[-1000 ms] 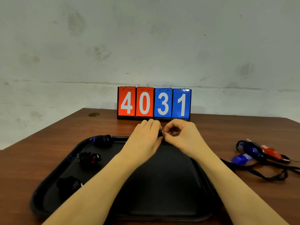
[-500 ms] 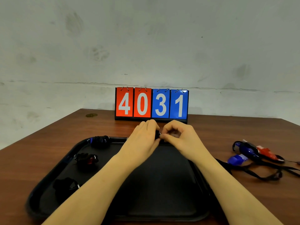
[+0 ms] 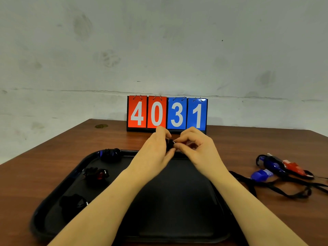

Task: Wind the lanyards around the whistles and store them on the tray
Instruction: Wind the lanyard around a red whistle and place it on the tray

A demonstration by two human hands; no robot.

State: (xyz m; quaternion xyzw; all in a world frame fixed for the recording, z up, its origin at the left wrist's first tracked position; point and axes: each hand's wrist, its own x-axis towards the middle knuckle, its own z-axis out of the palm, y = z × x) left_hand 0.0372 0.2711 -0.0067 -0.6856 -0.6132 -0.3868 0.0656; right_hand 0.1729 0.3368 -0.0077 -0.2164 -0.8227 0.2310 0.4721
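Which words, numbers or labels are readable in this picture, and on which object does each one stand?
"4" on the first red card of the flip scoreboard at the far table edge.
"0" on the second red card.
"3" on the first blue card.
"1" on the second blue card.
Together they read "4031".
No readable text shows on the tray or the whistles.
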